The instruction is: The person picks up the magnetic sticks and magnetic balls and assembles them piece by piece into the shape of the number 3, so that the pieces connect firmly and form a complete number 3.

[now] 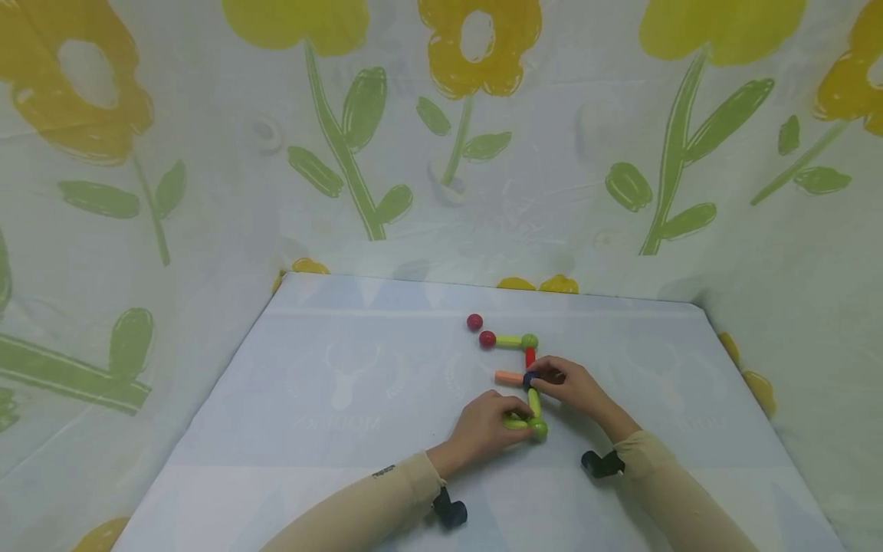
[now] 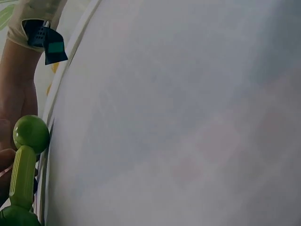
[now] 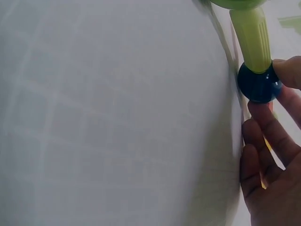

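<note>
My left hand bends over a short yellow-green rod, its thumb and index fingertips at the glossy green ball on the rod's end. In the left wrist view that rod has a green ball above and another green ball below. My right hand pinches a dark blue ball between thumb and fingers. A second yellow-green rod joins it to the near green ball. From the blue ball an orange rod points left and a red rod runs away from me.
The red rod meets a far green ball, then a yellow-green rod leads left to a red ball. A loose red ball lies just beyond. Flower-printed cloth hangs behind the white tabletop.
</note>
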The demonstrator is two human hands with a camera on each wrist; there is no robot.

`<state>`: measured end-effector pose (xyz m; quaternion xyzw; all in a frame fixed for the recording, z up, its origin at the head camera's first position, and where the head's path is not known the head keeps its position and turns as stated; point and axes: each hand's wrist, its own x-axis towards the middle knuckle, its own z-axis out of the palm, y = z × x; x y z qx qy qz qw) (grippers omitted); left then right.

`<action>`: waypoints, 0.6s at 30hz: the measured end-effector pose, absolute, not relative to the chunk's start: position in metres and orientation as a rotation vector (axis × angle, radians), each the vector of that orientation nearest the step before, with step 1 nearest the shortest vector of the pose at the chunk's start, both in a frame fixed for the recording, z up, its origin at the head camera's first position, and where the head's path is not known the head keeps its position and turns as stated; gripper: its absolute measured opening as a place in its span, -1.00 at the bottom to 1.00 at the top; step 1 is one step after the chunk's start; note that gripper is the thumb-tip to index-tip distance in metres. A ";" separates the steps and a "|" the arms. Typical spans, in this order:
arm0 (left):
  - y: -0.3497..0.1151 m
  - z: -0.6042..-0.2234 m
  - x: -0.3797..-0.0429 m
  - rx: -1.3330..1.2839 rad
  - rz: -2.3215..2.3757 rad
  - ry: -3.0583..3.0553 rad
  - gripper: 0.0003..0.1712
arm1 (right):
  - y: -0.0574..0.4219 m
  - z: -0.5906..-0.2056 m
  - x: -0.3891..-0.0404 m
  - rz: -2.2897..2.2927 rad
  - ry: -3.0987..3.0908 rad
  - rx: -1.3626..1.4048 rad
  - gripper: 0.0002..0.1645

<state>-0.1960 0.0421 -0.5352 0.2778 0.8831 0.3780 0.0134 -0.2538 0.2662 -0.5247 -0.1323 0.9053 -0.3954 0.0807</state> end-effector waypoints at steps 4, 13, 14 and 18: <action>0.035 -0.533 -0.201 0.750 1.255 2.743 -0.77 | 0.266 -0.524 -0.253 -1.188 2.701 -0.391 -0.65; 0.009 -0.541 -0.224 0.631 1.299 2.996 -0.86 | 0.266 -0.524 -0.254 -1.212 2.689 -0.372 -0.68; 0.006 -0.542 -0.227 0.616 1.281 3.035 -0.85 | 0.266 -0.524 -0.254 -1.208 2.690 -0.370 -0.67; -0.004 -0.542 -0.238 0.516 1.194 3.145 -0.73 | 0.267 -0.526 -0.254 -1.196 2.693 -0.371 -0.67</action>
